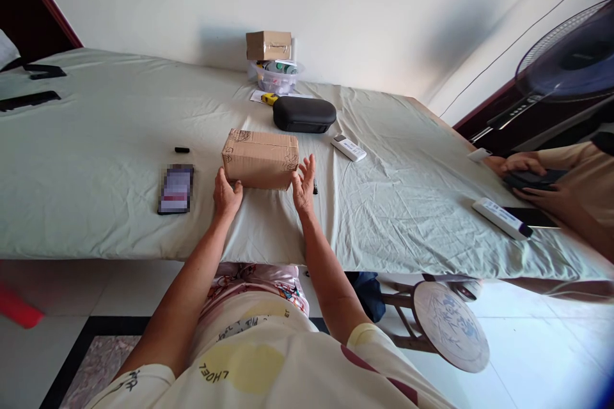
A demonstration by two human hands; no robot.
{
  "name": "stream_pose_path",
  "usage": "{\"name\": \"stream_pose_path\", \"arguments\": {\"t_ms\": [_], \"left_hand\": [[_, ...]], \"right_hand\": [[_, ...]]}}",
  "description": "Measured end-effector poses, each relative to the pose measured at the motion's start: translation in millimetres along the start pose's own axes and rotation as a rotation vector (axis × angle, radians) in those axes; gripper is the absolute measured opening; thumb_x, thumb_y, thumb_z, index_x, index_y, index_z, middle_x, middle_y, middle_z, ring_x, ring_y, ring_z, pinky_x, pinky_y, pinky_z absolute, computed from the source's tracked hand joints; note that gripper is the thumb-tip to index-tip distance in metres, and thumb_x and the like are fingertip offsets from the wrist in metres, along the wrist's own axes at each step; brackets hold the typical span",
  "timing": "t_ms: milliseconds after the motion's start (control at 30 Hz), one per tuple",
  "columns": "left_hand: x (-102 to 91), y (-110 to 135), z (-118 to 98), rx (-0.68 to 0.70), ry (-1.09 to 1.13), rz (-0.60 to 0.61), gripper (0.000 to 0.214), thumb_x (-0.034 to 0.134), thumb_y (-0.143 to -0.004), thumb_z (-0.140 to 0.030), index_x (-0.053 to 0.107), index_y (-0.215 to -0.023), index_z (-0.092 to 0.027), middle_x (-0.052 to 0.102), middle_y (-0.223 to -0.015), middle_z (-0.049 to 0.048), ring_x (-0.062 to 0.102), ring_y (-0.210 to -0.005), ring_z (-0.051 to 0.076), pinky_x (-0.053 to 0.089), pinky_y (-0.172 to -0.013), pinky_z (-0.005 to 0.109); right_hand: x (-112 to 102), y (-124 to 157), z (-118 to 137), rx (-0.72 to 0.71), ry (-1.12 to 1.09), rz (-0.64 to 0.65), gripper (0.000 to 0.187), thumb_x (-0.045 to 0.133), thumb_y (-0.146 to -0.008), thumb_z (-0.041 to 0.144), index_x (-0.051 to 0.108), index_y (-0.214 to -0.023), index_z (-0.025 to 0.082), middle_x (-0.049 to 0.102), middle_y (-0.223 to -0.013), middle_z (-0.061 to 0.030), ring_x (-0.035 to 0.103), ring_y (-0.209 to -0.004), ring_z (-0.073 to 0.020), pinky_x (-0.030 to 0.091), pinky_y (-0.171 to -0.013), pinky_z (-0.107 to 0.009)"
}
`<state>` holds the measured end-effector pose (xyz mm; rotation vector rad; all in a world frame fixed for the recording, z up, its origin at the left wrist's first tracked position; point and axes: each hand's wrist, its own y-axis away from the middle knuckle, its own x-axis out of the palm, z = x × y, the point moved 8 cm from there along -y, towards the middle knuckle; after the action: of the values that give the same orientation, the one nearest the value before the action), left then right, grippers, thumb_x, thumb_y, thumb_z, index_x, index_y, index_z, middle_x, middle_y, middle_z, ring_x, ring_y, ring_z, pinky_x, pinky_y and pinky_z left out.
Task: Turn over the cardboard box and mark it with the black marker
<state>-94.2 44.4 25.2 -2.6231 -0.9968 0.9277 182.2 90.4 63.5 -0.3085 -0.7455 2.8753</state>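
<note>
A taped brown cardboard box [260, 158] lies on the pale green sheet [96, 160] covering the bed in front of me. My left hand [226, 194] rests at the box's near left corner, its fingers curled against the cardboard. My right hand [304, 185] is held upright beside the box's right end, fingers stretched and apart, holding nothing. A dark pen [315, 188] lies just right of that hand.
A phone [176, 188] and a small black stick [181, 150] lie left of the box. Behind it are a black case [304, 114], a white remote [348, 147], a plastic tub [277, 77] and a second box [268, 45]. Another person's hands [522, 166] hold a phone at right, near a fan [570, 54].
</note>
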Motion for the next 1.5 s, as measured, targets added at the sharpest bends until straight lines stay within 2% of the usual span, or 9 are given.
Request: {"name": "stream_pose_path", "arguments": {"t_ms": [67,133,300,367,567,833,1033,1300,1500], "left_hand": [[3.4,-0.1,-0.6,-0.007,-0.012,0.055,0.068,0.066,-0.085,-0.02,0.043,-0.149,-0.013,0.059,-0.148,0.0235,0.059,-0.139,0.037,0.051,-0.116,0.052],[4.6,-0.5,-1.2,-0.012,-0.027,0.083,0.065,0.066,-0.085,-0.021,0.045,-0.147,-0.012,0.062,-0.143,0.0239,0.061,-0.137,0.038,0.052,-0.115,0.053],[2.8,0.0,-3.7,-0.005,-0.044,0.07,0.056,0.068,-0.084,-0.023,0.052,-0.136,-0.01,0.065,-0.132,0.024,0.065,-0.128,0.039,0.055,-0.109,0.053],[1.4,0.8,-5.7,0.005,-0.044,0.051,0.054,0.068,-0.084,-0.022,0.052,-0.135,-0.011,0.065,-0.132,0.0234,0.065,-0.128,0.039,0.056,-0.108,0.054],[0.9,2.3,-9.9,-0.003,-0.067,0.066,0.06,0.067,-0.083,-0.02,0.049,-0.14,-0.012,0.063,-0.138,0.0235,0.064,-0.13,0.039,0.056,-0.108,0.053],[5.3,2.5,-4.1,0.0,-0.065,0.063,0.066,0.067,-0.083,-0.022,0.046,-0.144,-0.011,0.061,-0.141,0.0246,0.062,-0.134,0.039,0.055,-0.11,0.053],[7.7,2.5,1.4,0.006,-0.032,0.046,0.069,0.069,-0.08,-0.023,0.047,-0.145,-0.012,0.062,-0.141,0.0247,0.061,-0.135,0.04,0.055,-0.111,0.054],[7.3,3.5,-1.6,-0.03,-0.048,0.066,0.069,0.068,-0.082,-0.021,0.046,-0.146,-0.011,0.06,-0.141,0.0257,0.061,-0.135,0.04,0.055,-0.11,0.054],[5.9,3.1,-2.8,-0.034,-0.034,0.066,0.065,0.066,-0.082,-0.018,0.048,-0.144,-0.012,0.062,-0.139,0.0242,0.061,-0.135,0.04,0.055,-0.11,0.054]], "right_hand": [[8.7,-4.0,4.0,-0.042,-0.014,0.043,0.09,0.05,-0.095,0.077,0.022,-0.169,0.033,0.036,-0.171,-0.0137,0.046,-0.151,-0.0297,0.048,-0.116,-0.05],[15.3,-7.0,7.6,-0.069,-0.006,0.065,0.086,0.051,-0.096,0.077,0.031,-0.166,0.032,0.041,-0.169,-0.0125,0.045,-0.152,-0.0289,0.046,-0.119,-0.049],[13.3,-8.6,13.2,-0.076,0.004,-0.027,0.061,0.057,-0.099,0.065,0.056,-0.145,0.026,0.064,-0.14,-0.0129,0.064,-0.121,-0.0256,0.054,-0.104,-0.044],[10.9,-9.1,14.9,-0.084,0.024,-0.06,0.053,0.059,-0.098,0.062,0.059,-0.138,0.026,0.066,-0.134,-0.0112,0.065,-0.112,-0.0237,0.055,-0.101,-0.042],[7.0,-20.3,11.1,-0.097,0.063,-0.074,0.04,0.064,-0.096,0.054,0.064,-0.125,0.027,0.069,-0.121,-0.0076,0.065,-0.107,-0.023,0.054,-0.099,-0.043],[7.0,-22.2,0.7,-0.12,0.06,0.053,0.053,0.052,-0.099,0.062,0.059,-0.139,0.027,0.062,-0.137,-0.0127,0.062,-0.117,-0.0259,0.056,-0.086,-0.037],[8.8,-19.1,3.4,-0.075,0.078,0.012,0.05,0.047,-0.102,0.056,0.059,-0.14,0.025,0.062,-0.136,-0.0132,0.063,-0.113,-0.0243,0.056,-0.088,-0.037],[7.3,-18.0,8.0,-0.063,0.103,0.004,0.057,0.046,-0.101,0.064,0.058,-0.141,0.026,0.06,-0.139,-0.0132,0.062,-0.114,-0.0238,0.057,-0.091,-0.038],[8.4,-17.8,7.9,-0.081,0.098,0.018,0.054,0.048,-0.101,0.059,0.058,-0.143,0.025,0.061,-0.139,-0.0139,0.063,-0.116,-0.0255,0.056,-0.092,-0.04]]}}
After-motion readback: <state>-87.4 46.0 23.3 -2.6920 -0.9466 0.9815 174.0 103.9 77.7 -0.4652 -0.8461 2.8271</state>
